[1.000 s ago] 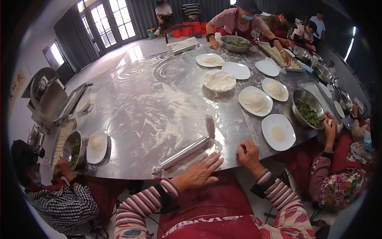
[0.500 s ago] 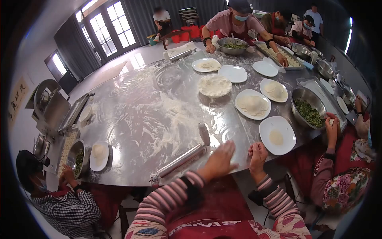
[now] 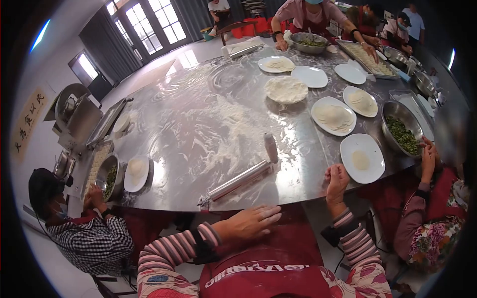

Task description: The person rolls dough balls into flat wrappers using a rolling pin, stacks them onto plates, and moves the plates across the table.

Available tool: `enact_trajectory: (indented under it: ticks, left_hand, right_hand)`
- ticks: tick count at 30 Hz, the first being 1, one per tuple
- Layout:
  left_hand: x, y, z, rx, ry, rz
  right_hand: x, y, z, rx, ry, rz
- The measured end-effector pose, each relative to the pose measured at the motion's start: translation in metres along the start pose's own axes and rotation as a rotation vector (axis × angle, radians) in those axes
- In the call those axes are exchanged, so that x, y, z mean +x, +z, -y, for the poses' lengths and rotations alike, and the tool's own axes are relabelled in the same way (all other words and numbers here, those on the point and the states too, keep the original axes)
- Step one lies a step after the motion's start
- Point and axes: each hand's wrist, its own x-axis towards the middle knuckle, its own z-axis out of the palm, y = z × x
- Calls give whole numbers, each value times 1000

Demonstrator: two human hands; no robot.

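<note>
My left hand (image 3: 248, 222) hovers in front of the table's near edge, above my red apron (image 3: 268, 278), palm down with its fingers stretched out and nothing in them. My right hand (image 3: 338, 181) is curled into a fist at the table edge, left of a white plate (image 3: 372, 169) that bears one thin round dough wrapper (image 3: 360, 160). Whether the fist encloses anything is hidden. Beyond my left hand, a shiny metal cylinder (image 3: 241, 180) lies on the floury steel table (image 3: 189, 164). A short rolling pin (image 3: 271, 147) lies at its right end.
Plates with stacked wrappers (image 3: 334, 117) and a heap of flour (image 3: 286, 89) stand farther off. A co-worker at right handles a steel bowl (image 3: 387, 131) of chopped green filling. Another works at left beside a second bowl (image 3: 119, 186). Others stand across the table.
My left hand has drawn back from over the table to in front of my apron. My right hand stays closed by the plate. The whole view has shifted slightly.
</note>
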Motion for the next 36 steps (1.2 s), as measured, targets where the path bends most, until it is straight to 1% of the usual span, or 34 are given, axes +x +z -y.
enact_trajectory:
  ticks: [1,2,4,5,7,8,9,10,12,13,14,15,16,17,18,19,21,22,24,25,26,27,28,30,31,32,33,34,36]
  left_hand:
    - [-11,-3,1,-4,-7,43]
    - [-17,-6,6,-6,-8,42]
    - [-20,-16,19,131,-176,21]
    - [-17,-20,26,72,-312,-74]
    - [-11,-22,21,30,-261,-69]
    - [-2,-22,20,-12,-210,-54]
    - [0,-13,20,28,-87,-34]
    - [0,-9,18,28,-47,-41]
    - [-11,-11,12,96,-28,-200]
    - [-21,-18,11,156,-58,-342]
    - [-33,-26,11,213,-97,-486]
    - [-47,-31,12,250,-187,-562]
    - [-60,-33,14,290,-281,-638]
    - [-72,-33,18,292,-272,-642]
    - [-84,-33,21,310,-369,-672]
    - [-90,-35,24,326,-467,-702]
    - [-94,-37,30,309,-496,-686]
    - [-95,-36,32,289,-526,-666]
    - [-103,-35,45,252,-475,-684]
    - [-109,-35,50,214,-434,-710]
    - [-116,-36,55,227,-433,-733]
    - [-122,-33,58,175,-451,-747]
    - [-126,-28,60,116,-469,-757]
    - [-129,-25,66,135,-503,-755]
    - [-127,-24,66,114,-485,-762]
    - [-127,-23,62,86,-472,-758]
    - [-126,-27,61,124,-446,-777]
    - [-125,-28,62,127,-453,-787]
    - [-129,-28,62,110,-456,-768]
  right_hand:
    - [0,0,0,-5,-20,0]
    - [1,1,0,-6,-18,1]
    - [-1,2,1,-21,-5,9]
    - [-3,3,1,-26,-5,8]
    - [0,2,1,-54,55,7]
    - [-1,-1,0,-74,38,-11]
    - [-6,-3,-3,-256,3,22]
    - [-9,-4,-1,-438,-33,50]
    - [-20,0,19,-883,-555,223]
    - [-29,-1,23,-904,-563,205]
    - [-39,-2,26,-1056,-482,223]
    - [-43,-1,27,-1200,-396,240]
    - [-40,1,27,-1206,-403,230]
    - [-37,3,24,-1266,-272,229]
    - [-34,8,20,-1318,-138,226]
    - [-25,18,12,-1315,-144,219]
    - [4,52,-6,-1351,-27,325]
    - [21,73,-3,-1223,7,494]
    - [44,96,-12,-637,-86,610]
    - [56,100,-23,-701,-131,464]
    - [70,100,-35,-762,-182,320]
    - [79,99,-45,-917,-143,159]
    - [84,97,-58,-1136,-182,172]
    - [90,106,-64,-967,-229,444]
    - [100,113,-60,-967,-241,449]
    - [108,119,-56,-862,-106,402]
    - [114,123,-52,-755,24,355]
    - [121,125,-55,-755,17,366]
    - [131,130,-63,-951,-129,468]
